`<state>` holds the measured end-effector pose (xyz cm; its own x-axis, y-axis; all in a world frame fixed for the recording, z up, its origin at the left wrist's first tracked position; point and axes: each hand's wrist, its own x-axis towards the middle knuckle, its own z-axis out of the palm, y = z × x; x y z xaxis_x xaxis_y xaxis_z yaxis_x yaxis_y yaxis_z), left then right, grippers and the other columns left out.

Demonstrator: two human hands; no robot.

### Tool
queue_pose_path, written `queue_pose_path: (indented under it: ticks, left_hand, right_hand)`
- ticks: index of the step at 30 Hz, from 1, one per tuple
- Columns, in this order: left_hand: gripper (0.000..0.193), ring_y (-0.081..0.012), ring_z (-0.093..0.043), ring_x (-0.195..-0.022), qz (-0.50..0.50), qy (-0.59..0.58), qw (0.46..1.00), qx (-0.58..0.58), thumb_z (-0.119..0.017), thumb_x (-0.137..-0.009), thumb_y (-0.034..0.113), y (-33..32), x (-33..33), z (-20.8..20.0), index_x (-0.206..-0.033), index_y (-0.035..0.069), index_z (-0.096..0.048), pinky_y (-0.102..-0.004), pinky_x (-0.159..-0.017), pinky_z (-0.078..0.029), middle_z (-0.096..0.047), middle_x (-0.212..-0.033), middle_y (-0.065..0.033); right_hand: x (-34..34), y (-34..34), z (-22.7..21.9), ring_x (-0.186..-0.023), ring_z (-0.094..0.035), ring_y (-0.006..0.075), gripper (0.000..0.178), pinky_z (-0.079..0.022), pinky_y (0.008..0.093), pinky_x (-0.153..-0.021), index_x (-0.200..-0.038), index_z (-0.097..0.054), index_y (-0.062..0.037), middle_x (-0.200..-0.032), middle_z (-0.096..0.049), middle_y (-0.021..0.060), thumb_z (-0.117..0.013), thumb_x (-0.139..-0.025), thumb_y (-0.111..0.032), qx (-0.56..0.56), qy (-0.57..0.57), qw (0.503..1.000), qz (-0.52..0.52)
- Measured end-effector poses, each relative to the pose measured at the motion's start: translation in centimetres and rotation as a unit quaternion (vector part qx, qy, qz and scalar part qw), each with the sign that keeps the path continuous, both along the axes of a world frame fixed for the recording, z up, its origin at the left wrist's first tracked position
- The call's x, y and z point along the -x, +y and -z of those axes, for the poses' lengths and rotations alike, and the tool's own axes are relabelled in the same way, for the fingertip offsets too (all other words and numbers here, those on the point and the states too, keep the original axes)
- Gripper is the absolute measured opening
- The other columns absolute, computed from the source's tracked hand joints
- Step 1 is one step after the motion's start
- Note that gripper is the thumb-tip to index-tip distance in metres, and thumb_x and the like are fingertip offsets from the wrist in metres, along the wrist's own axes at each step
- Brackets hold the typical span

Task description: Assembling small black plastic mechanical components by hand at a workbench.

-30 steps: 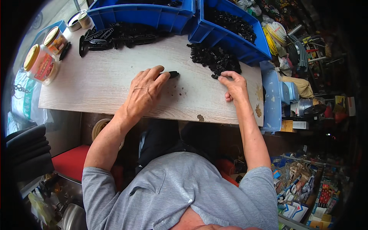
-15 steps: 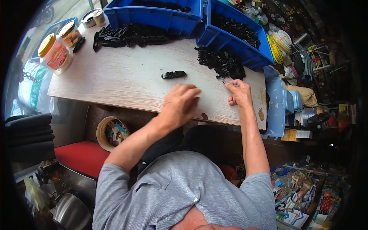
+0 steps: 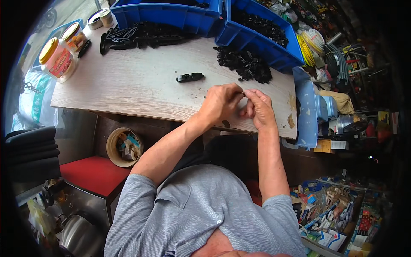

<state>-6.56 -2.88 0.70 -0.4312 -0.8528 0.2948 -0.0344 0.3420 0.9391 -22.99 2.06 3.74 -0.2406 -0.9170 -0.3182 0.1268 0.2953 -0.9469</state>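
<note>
- Long black part [image 3: 190, 77] sits on the worktop [image 3: 128, 85], ahead and left of the fingers, touching nothing; left hand [image 3: 220, 103] is nearer.
- Its long axis runs pretty much left-right, right end slightly farther out.
- Right hand [image 3: 261, 110] seems to pinch a small dark piece [image 3: 243, 94]; left fingertips are right there, can't tell if they're gripping.

The desk [image 3: 128, 81] has a pale wood-grain top with worn brown patches [image 3: 291, 120] at right. One elongated black part [image 3: 190, 77] lies mid-surface. Small black parts [image 3: 244, 64] lie heaped rear right; larger black parts [image 3: 150, 36] lie piled rear left. Two lidded jars [image 3: 58, 62] stand far left.
</note>
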Motion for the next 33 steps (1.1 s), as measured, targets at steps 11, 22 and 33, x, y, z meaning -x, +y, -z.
queue_pose_path:
  ticks: [11,22,33]
  left_hand:
    - [0.022,-0.0144,-0.067,-0.073,0.073,0.2,0.918,-0.333,-0.059,-0.098,0.019,0.3,-1.9,-0.6,-0.103,-0.002,-0.064,-0.0281,-0.065,-0.057,-0.07,-0.086,-0.0088]
    - [0.024,-0.0321,-0.059,-0.097,-0.301,-0.15,0.904,0.264,-0.072,-0.08,0.013,-0.8,-6.6,-0.6,-0.103,0.006,-0.066,-0.0411,-0.084,-0.047,-0.066,-0.103,-0.0123]
    - [0.024,-0.0134,-0.064,-0.071,-0.078,-0.038,0.996,-0.003,-0.07,-0.087,0.008,0.1,-6.9,0.0,-0.11,0.003,-0.065,-0.0289,-0.063,-0.052,-0.068,-0.086,-0.008]
  right_hand:
    - [-2.0,0.7,0.5,-0.042,-0.052,0.0148,0.022,-0.049,0.03,-0.047,-0.103,-0.065,-0.0047,-0.05,-0.05,0.0025,-0.072,-0.089,-0.02,0.119,-0.024,0.993,-0.016]
    - [-1.4,1.1,1.8,-0.048,-0.059,0.0157,0.016,-0.052,0.0315,-0.047,-0.096,-0.066,-0.0071,-0.052,-0.052,0.002,-0.073,-0.088,-0.018,0.121,-0.043,0.992,-0.012]
    - [-2.2,0.9,1.7,-0.055,-0.064,0.0197,0.013,-0.06,0.0422,-0.056,-0.098,-0.065,-0.0091,-0.055,-0.055,0.0039,-0.07,-0.091,-0.019,0.154,-0.118,0.981,0.022]
